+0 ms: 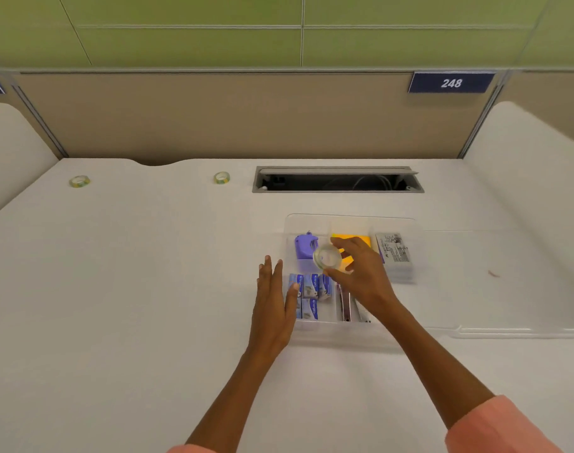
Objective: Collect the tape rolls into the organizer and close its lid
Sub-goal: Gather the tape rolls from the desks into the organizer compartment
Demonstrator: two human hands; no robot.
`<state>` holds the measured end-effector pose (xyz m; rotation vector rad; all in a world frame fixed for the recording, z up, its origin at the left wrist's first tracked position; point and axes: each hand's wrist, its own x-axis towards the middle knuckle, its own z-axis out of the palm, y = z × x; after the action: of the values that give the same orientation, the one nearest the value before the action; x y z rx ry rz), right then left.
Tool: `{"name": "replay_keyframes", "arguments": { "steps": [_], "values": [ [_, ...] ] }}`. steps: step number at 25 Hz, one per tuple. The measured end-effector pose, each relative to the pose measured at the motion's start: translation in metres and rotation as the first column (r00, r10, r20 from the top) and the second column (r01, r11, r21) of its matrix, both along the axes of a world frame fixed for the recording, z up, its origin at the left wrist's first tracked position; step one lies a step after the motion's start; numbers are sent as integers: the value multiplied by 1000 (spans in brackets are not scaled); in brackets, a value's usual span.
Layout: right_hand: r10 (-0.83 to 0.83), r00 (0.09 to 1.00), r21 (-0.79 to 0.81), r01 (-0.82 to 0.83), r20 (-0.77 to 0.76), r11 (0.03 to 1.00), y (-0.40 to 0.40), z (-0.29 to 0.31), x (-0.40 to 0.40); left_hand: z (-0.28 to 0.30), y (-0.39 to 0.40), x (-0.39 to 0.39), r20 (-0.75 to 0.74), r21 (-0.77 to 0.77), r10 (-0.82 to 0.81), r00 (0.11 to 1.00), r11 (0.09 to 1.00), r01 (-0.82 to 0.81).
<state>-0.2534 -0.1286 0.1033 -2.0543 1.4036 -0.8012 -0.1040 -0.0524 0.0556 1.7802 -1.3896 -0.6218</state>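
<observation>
A clear plastic organizer [351, 335] stands on the white desk, its clear lid [507, 328] lying open flat to the right. My right hand [360, 273] holds a clear tape roll [327, 256] over the organizer's middle. My left hand [274, 299] is flat, fingers apart, against the organizer's left wall. Two more tape rolls lie far back on the desk: one at the far left [79, 181], one nearer the middle [221, 177]. Inside the organizer are a purple tool [305, 245], yellow notes [354, 240], small blue boxes [310, 299] and a printed pack [395, 250].
An open cable hatch [338, 181] is sunk into the desk behind the organizer. Beige partition panels close the back, with white curved dividers at both sides. A number plate reading 248 [451, 82] hangs at the upper right. A small brown mark [493, 274] lies right of the organizer.
</observation>
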Motion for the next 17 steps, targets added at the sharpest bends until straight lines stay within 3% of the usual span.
{"name": "replay_keyframes", "arguments": {
  "steps": [7,17],
  "values": [
    [-209,977,45,207,30,977,-3,-2,-96,-8,3,-22,-33,65,42,999,997,-40],
    [-166,981,131,179,-105,975,-9,-31,-117,-14,2,-30,17,46,139,990,989,-140]
  ]
}}
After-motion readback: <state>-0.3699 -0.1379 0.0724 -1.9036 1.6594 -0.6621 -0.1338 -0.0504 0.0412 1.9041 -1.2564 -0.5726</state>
